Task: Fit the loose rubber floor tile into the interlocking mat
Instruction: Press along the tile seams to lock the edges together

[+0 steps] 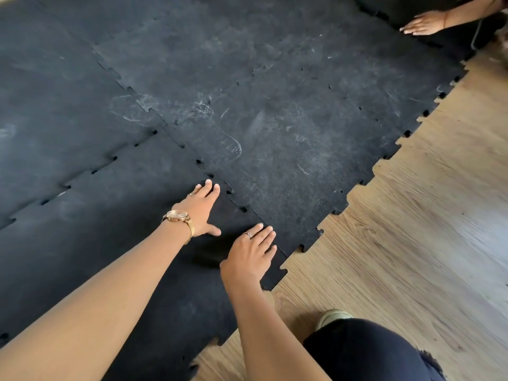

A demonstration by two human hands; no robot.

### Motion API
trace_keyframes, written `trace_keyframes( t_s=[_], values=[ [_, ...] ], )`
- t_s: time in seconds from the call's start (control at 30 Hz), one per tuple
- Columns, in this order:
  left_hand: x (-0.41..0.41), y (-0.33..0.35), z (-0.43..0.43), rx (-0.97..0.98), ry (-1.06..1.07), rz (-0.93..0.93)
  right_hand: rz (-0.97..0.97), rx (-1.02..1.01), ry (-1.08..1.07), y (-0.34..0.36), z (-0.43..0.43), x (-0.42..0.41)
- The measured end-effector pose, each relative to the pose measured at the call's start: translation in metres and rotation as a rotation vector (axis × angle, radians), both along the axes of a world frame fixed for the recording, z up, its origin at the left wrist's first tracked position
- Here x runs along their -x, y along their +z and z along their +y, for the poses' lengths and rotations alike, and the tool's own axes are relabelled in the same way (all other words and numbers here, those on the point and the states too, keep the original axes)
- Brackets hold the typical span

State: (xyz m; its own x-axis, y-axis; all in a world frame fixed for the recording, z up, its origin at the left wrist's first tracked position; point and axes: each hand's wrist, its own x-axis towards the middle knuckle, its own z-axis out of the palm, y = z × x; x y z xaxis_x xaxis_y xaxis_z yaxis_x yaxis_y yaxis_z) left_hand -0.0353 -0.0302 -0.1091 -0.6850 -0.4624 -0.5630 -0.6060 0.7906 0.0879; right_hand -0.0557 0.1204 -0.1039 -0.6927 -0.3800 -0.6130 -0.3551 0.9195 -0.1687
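Two flat, spread hands, left hand (pixel 202 209) and right hand (pixel 251 255), press the loose black rubber floor tile (pixel 115 243) with toothed edges, lying against the scuffed black interlocking mat (pixel 275 119).

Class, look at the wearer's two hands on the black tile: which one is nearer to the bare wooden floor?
Right. The right hand lies flat by the tile's toothed edge beside the wooden floor; the left hand presses farther in.
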Motion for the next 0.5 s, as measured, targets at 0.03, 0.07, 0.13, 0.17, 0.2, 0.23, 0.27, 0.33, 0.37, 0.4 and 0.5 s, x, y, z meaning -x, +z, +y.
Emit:
trace_keyframes(
  t_s=[0.03, 0.07, 0.13, 0.17, 0.2, 0.23, 0.27, 0.33, 0.37, 0.4, 0.5],
  values=[
    [0.000, 0.004, -0.002, 0.004, -0.027, -0.030, 0.021, 0.004, 0.001, -0.001, -0.001, 0.000],
    [-0.001, 0.007, -0.004, 0.013, -0.053, -0.065, 0.044, 0.003, 0.016, -0.002, 0.000, 0.001],
    [0.000, 0.008, -0.005, 0.045, -0.108, -0.131, 0.062, -0.012, 0.087, -0.004, 0.003, 0.006],
    [0.000, 0.008, -0.006, 0.073, -0.133, -0.153, 0.045, -0.017, 0.127, -0.004, 0.004, 0.008],
    [0.002, 0.007, -0.006, 0.100, -0.149, -0.165, 0.021, -0.024, 0.160, -0.005, 0.005, 0.009],
    [0.003, 0.005, -0.006, 0.120, -0.156, -0.171, 0.001, -0.035, 0.184, -0.006, 0.005, 0.010],
    [0.005, 0.003, -0.005, 0.131, -0.158, -0.175, -0.005, -0.049, 0.197, -0.007, 0.005, 0.010],
    [0.008, -0.004, -0.003, 0.145, -0.162, -0.189, 0.010, -0.086, 0.209, -0.012, 0.001, 0.010],
    [0.009, -0.006, -0.003, 0.161, -0.177, -0.201, 0.024, -0.098, 0.211, -0.015, -0.002, 0.011],
    [0.010, -0.009, -0.004, 0.188, -0.205, -0.215, 0.038, -0.105, 0.205, -0.017, -0.005, 0.011],
    [0.015, -0.011, -0.001, 0.303, -0.312, -0.254, 0.060, -0.129, 0.184, -0.022, -0.012, 0.012]
  ],
)
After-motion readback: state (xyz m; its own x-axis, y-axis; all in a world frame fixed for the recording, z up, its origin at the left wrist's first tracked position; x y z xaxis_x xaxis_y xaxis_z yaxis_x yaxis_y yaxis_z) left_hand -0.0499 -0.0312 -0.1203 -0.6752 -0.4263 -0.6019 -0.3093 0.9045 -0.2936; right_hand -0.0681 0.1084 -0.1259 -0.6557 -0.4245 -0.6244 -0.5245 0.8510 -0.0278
